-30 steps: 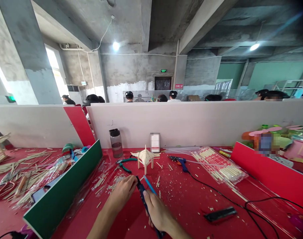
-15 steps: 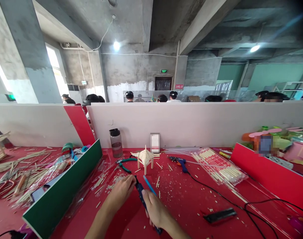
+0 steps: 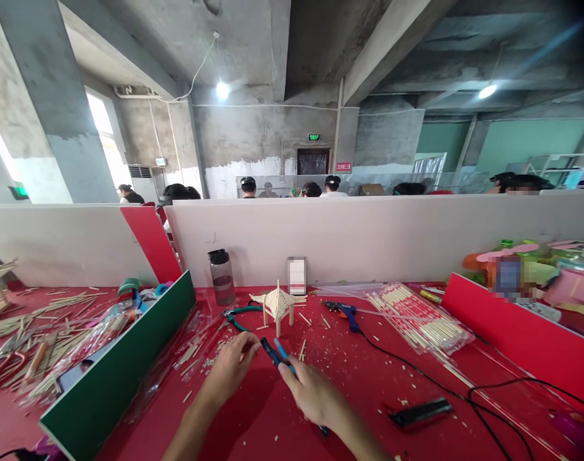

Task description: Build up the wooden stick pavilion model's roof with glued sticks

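While palm-down, right hand (image 3: 316, 400) around blue cutters (image 3: 276, 351).

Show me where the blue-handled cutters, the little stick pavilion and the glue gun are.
blue-handled cutters (image 3: 281, 349): head view, on the exposed blue handle.
stick pavilion (image 3: 278, 299): head view, on its roof.
glue gun (image 3: 351, 314): head view, on its blue body.

text: none legible | green door sign (image 3: 314, 136), red sign (image 3: 343, 166): unreadable
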A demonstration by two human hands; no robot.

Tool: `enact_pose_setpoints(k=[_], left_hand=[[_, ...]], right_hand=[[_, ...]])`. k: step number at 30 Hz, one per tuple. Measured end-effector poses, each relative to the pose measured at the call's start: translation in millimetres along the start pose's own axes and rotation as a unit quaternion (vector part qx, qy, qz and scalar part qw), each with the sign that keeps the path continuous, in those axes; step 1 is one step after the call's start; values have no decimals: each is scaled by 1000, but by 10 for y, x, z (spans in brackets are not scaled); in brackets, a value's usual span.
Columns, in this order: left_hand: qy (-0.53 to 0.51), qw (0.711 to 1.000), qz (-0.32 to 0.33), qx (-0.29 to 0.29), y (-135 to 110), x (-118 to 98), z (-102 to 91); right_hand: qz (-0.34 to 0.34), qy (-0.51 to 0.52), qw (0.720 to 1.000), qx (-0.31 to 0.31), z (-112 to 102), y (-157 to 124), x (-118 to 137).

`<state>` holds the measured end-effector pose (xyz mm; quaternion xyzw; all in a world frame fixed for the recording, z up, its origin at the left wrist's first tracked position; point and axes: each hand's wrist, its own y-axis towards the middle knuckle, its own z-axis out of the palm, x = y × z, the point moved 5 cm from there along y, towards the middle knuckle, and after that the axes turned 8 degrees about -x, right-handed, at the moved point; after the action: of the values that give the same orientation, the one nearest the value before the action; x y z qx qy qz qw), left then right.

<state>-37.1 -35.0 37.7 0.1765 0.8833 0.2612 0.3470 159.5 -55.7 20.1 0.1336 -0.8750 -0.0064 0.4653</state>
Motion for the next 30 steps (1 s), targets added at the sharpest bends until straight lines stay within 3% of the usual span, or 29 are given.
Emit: enact_pose_setpoints(k=[4,9,12,20,23,26,28,30], left_hand=[[-24,999,-44,4,-5,19,-14],[-56,996,-50,40,-32,-4,135],[-93,993,-52,53,-43,-44,217],[-170,981,-79,57,-51,-171,234],[-160,982,-71,65,-60,-194,244],[-133,987,-55,79,-79,-189,289],[-113,989,-38,89,-92,-184,324],[-97,990,-24,97,-102,-187,346]], right_hand=[[19,-179,983,-43,-389,50,-149],[70,-354,922,-142,-727,194,-480],[79,-389,902,-170,-740,274,-626],[67,-396,897,-186,-619,374,-716],[3,-333,924,-190,-600,360,-557],[-135,-136,974,-118,-435,287,-249],[-173,-9,983,-65,-293,215,-74],[-170,71,981,-63,-184,169,26]])
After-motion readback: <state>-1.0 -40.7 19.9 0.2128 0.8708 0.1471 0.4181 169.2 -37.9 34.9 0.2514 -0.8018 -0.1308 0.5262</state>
